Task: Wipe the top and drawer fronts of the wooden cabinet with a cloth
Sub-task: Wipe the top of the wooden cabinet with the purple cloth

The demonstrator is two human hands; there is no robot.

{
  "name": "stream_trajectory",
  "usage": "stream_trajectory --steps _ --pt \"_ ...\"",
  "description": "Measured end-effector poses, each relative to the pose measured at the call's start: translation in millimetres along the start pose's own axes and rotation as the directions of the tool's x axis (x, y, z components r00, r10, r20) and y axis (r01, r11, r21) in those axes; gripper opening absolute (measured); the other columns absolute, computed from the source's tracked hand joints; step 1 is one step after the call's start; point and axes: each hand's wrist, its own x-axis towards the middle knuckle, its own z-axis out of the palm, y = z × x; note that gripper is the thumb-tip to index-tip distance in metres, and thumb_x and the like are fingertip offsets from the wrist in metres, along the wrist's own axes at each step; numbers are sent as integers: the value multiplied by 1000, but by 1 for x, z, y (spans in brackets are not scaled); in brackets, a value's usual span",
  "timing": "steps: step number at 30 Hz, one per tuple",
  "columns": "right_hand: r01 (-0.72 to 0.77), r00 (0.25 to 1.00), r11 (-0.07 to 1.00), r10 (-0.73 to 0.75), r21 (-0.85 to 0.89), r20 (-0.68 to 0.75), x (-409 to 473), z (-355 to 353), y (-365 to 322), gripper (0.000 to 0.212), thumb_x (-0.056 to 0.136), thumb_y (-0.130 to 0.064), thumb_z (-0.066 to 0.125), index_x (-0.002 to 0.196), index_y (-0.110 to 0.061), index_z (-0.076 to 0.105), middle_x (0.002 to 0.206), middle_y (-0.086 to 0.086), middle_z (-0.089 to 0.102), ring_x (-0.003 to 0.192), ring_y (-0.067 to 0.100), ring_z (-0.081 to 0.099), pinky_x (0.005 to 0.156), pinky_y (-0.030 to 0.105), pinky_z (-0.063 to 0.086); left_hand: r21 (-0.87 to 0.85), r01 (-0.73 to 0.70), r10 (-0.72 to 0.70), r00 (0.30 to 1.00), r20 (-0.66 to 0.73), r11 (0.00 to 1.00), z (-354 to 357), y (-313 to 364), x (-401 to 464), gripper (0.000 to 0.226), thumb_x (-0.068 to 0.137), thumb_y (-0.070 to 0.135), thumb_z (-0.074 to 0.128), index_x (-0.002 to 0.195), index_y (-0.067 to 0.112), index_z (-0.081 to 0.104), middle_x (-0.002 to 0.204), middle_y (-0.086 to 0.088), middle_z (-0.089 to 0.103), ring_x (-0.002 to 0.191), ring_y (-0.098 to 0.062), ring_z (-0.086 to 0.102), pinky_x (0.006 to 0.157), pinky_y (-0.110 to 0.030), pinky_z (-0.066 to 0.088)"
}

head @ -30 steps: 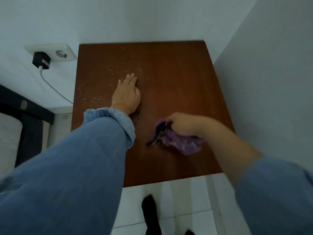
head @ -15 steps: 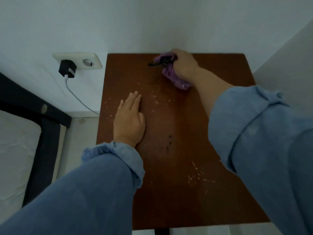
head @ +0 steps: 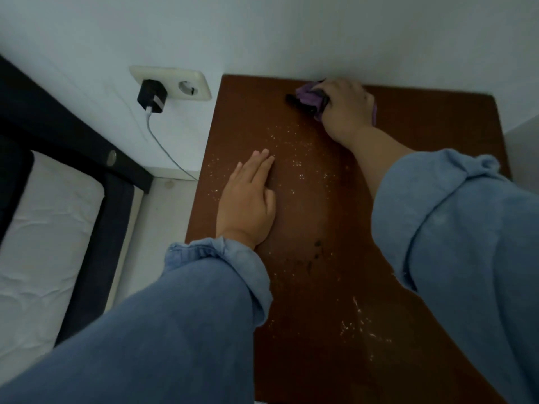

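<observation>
**Cloth at the back edge of the cabinet top**

While my left hand (head: 248,205) lies flat on the brown wooden cabinet top (head: 335,199), palm down with its fingers (head: 259,167) straight and pressed together, my right hand (head: 347,109) reaches to the far edge by the wall. Its fingers are curled tight around a bunched purple cloth (head: 306,96), which sits on the wood just short of the back wall; something dark pokes out of the bundle on its left (I cannot tell what it is). Pale specks (head: 294,153) are scattered over the wood between my 2 hands, and more pale crumbs (head: 358,319) lie nearer to me, beside my right sleeve (head: 455,237). A few dark smudges (head: 316,252) mark the middle of the top. On the wall to the left, a black charger (head: 151,96) is plugged into 1 side of a double socket (head: 186,86), its white cable (head: 163,147) trailing down. A mattress (head: 43,228) in a dark frame lies at the far left.
</observation>
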Motion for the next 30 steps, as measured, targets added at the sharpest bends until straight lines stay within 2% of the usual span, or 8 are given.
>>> stream_trajectory --steps 7,12,19,22,24,27,28,30 --pt "68 997 998 -68 3 -35 -84 7 -3 38 91 -15 42 123 -29 57 135 -7 51 118 28 45 96 38 30 5 2 -2 1000 -20 1000 3 -1 2 55 85 15 37 139 11 45 148 -3 41 139 -15 32 117 -23 8" --pt "50 999 998 -50 26 16 -148 7 -10 37 93 -13 39 121 -30 57 134 -10 49 118 24 43 96 38 28 2 -13 13 1000 -5 1000 4 -1 1 56 85 18 34 140 11 44 149 -4 39 141 -18 31 119 -29 13" --pt "1 1000 997 0 78 -4 -227 16 -18 37 88 -12 41 113 -32 60 126 -15 53 111 19 43 91 34 25 9 -23 23 1000 2 1000 4 -1 1 52 90 12 37 141 10 41 152 -5 35 142 -19 27 120 -31 10" --pt "-40 999 993 39 113 15 -266 16 -26 39 83 -17 36 109 -31 62 123 -15 55 108 19 45 85 29 21 51 -49 44 996 83 998 -2 2 -1 50 94 11 34 145 7 34 155 -8 28 145 -22 20 119 -35 7" --pt "-75 996 989 68 129 55 -288 13 -31 39 83 -21 33 109 -30 62 122 -14 55 109 20 45 85 29 21 141 -79 57 986 154 987 -10 2 -3 50 100 16 28 148 5 24 158 -9 18 146 -23 13 119 -40 5" --pt "-144 976 985 126 93 179 -313 -2 -44 30 87 -16 54 112 -30 59 121 -11 55 112 20 44 90 33 26 231 -119 69 975 212 966 -27 7 -19 50 102 20 22 150 4 16 159 -10 10 147 -24 9 119 -44 4" --pt "-175 957 982 151 77 246 -317 -7 -49 34 84 -11 59 111 -31 60 118 -9 58 111 20 47 92 35 28 244 -143 84 968 237 959 -33 7 -27 50 102 21 21 150 5 15 159 -10 10 147 -24 8 119 -43 4" --pt "-285 885 949 207 132 418 -317 -19 -56 41 80 1 52 99 -33 64 103 -5 69 100 21 60 92 39 37 261 -183 102 950 295 948 -44 4 -41 51 102 22 20 150 6 14 160 -8 10 147 -22 7 120 -42 4"
